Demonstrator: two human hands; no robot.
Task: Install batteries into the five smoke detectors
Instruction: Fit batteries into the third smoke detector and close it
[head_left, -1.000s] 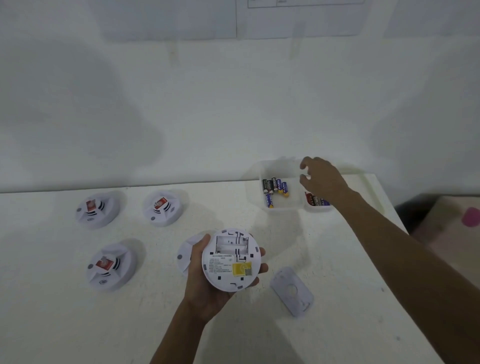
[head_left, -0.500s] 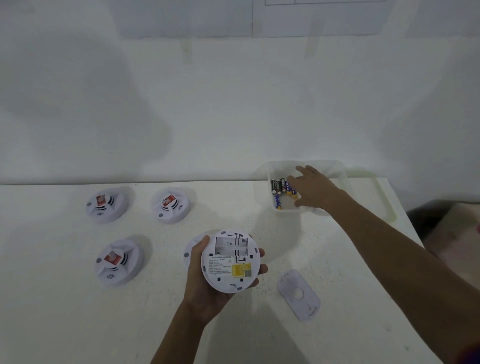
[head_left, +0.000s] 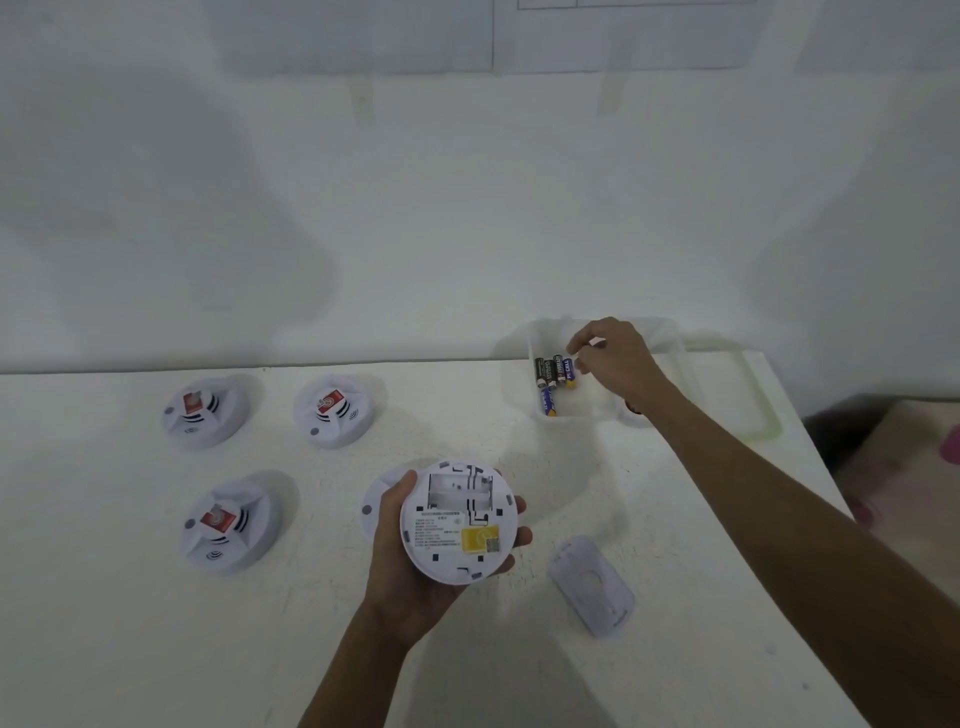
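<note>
Batteries (head_left: 555, 371): 4 side by side in a clear bin (head_left: 592, 411) at the table's far right, long axes running away from the person. 1 more (head_left: 548, 402) lies nearer, in the same bin.

Right hand (head_left: 615, 358) is over the bin, fingers curled, tips at the far end of the rightmost battery. Cannot tell whether it has one pinched yet.

Held detector (head_left: 460, 525): back side up, gripped by the left hand (head_left: 400, 561), thumb on the left rim and fingers wrapped round the right. It sits near and to the left of the bin. Its battery bay (head_left: 460, 488) is open and looks empty, slots running left-right. So a battery likely needs turning crosswise on the way over.

Cover plate (head_left: 592, 584) lies on the table (head_left: 130, 649) right of the held detector. 3 detectors (head_left: 228, 522) sit further left, and a 4th (head_left: 375, 501) is half hidden behind the left hand.
</note>
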